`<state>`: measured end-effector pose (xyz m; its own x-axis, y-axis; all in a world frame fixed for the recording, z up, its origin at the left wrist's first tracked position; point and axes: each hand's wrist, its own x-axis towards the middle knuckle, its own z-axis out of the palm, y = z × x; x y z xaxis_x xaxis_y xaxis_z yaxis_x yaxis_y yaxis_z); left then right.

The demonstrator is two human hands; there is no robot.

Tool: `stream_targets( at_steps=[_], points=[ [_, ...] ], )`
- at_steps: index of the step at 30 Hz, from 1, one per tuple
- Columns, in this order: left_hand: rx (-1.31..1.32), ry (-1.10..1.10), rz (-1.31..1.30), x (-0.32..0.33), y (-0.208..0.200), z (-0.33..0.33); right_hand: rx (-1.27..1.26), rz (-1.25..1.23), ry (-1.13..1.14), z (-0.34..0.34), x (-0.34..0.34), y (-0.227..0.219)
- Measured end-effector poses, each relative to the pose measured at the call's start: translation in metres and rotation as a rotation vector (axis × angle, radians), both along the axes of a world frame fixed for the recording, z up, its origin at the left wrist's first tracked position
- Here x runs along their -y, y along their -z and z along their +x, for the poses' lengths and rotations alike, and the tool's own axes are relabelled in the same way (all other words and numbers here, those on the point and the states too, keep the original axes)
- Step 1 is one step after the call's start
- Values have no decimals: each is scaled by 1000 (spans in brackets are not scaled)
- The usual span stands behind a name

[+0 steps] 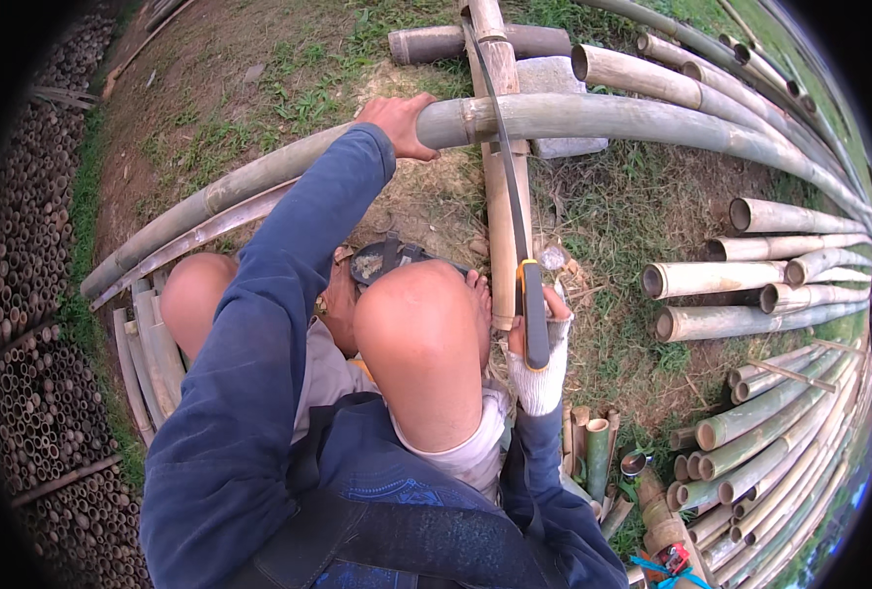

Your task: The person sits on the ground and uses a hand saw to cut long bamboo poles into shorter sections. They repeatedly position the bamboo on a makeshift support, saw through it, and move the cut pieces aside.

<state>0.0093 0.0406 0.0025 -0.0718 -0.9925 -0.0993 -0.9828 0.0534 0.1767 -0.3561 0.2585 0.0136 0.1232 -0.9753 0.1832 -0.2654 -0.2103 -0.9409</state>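
Observation:
A long grey-green bamboo pole (593,116) lies crosswise in front of me, bending away to both sides. My left hand (397,123) is bare and closed over its top, left of a joint. My right hand (546,346), in a white knitted glove, is wrapped around the black and yellow handle of a hand saw (512,187). The long dark blade points away from me and crosses the pole just right of the joint; how deep it sits in the bamboo, I cannot tell. A paler bamboo piece (506,221) runs beneath the pole, lengthwise under the blade.
Beyond the pole are a short dark bamboo piece (426,44) and a grey block (554,79). Bamboo poles (711,280) lie stacked at the right. Many cut bamboo ends (24,245) fill the far left. My bent knee (421,339) is near the saw handle.

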Motion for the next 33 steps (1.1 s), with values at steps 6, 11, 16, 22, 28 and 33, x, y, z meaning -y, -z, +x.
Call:
stream_targets(
  at_steps=[6, 11, 16, 22, 28, 33],
  points=[
    [26, -25, -49, -2, 0, 0, -146, -80, -20, -29, -64, -52],
    [49, -32, -47, -11, -4, -5, 80, -12, -160, 32, 74, -12],
    [7, -23, -34, -15, -5, -4, 73, 0, -106, 26, 80, 48],
    [-29, -37, -57, -23, -6, 3, 617, 424, -135, 35, 84, 80],
    [-60, -15, -47, -11, -3, 5, 116, -3, -193, 29, 92, 4],
    [-66, 19, -26, 0, 3, 6, -89, 90, -31, 12, 12, -12]
  ],
)
